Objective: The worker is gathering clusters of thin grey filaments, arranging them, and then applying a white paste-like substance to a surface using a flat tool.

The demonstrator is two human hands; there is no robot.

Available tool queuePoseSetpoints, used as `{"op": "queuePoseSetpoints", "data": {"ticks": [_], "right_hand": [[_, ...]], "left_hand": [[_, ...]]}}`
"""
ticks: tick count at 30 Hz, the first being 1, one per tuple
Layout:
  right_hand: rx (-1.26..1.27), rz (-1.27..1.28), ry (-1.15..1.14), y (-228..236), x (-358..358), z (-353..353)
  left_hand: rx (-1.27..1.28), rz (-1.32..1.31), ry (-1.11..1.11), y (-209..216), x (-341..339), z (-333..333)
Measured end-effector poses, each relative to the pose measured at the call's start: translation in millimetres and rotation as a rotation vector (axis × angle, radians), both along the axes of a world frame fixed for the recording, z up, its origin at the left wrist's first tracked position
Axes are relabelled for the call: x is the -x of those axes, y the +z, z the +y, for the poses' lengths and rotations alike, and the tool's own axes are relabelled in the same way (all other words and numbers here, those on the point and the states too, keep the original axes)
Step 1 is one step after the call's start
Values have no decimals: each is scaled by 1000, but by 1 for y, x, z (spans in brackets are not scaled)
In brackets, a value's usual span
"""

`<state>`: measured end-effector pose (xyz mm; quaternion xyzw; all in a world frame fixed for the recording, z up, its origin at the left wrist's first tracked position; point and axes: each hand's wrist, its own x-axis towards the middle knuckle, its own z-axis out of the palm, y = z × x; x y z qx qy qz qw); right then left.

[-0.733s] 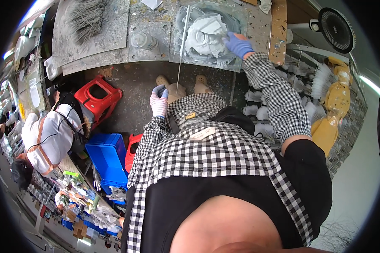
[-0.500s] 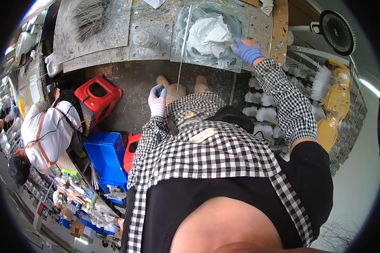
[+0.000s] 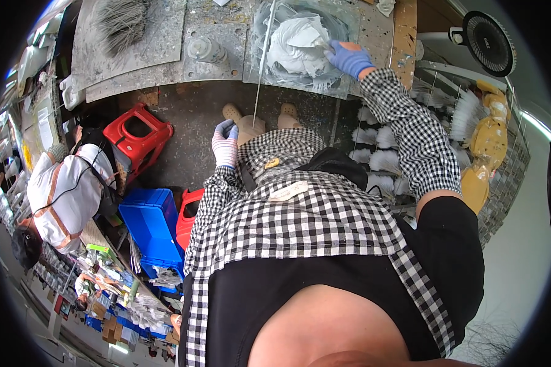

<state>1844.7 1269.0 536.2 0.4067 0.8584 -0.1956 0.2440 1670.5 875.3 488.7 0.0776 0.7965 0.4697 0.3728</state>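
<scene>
My right hand (image 3: 351,60), in a blue glove, is closed at the right edge of a mound of thick white paste (image 3: 291,58). From its fingertips a flat, white-smeared tool (image 3: 312,40) seems to reach into the paste; its exact kind is hidden. The paste lies on a smeared, clear sheet (image 3: 257,64) on the bench. My left hand (image 3: 225,144), in a striped glove, is lower left with thumb and fingers pressed together. Close by its right side runs a thin rod (image 3: 263,61), white-coated on its upper part, extending over the bench. Whether my fingers grip it is unclear.
A clear jar (image 3: 207,50) and a bundle of grey wires (image 3: 121,24) sit on the bench (image 3: 159,67). Red stools (image 3: 139,137) and a blue crate (image 3: 150,220) stand left, near another person (image 3: 73,189). Right are a black fan (image 3: 488,43) and racked white bristly pieces (image 3: 386,162).
My right hand has moved slightly up and left over the paste, where a flat edge now shows. My left hand and the rod keep nearly the same place as the whole view shifts a little.
</scene>
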Motion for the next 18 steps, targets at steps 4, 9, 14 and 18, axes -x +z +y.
{"op": "queuePoseSetpoints", "data": {"ticks": [4, 9, 14, 18], "right_hand": [[-106, 77, -16, 24, 9, 6], [-118, 98, 19, -15, 26, 24], [-96, 76, 68, 3, 7, 11], [-98, 149, 15, 43, -21, 4]], "left_hand": [[-15, -22, 26, -7, 0, -3], [-13, -38, -20, -10, -6, 9], [-32, -25, -42, -2, -5, 8], [-26, -11, -11, 1, -6, -3]]}}
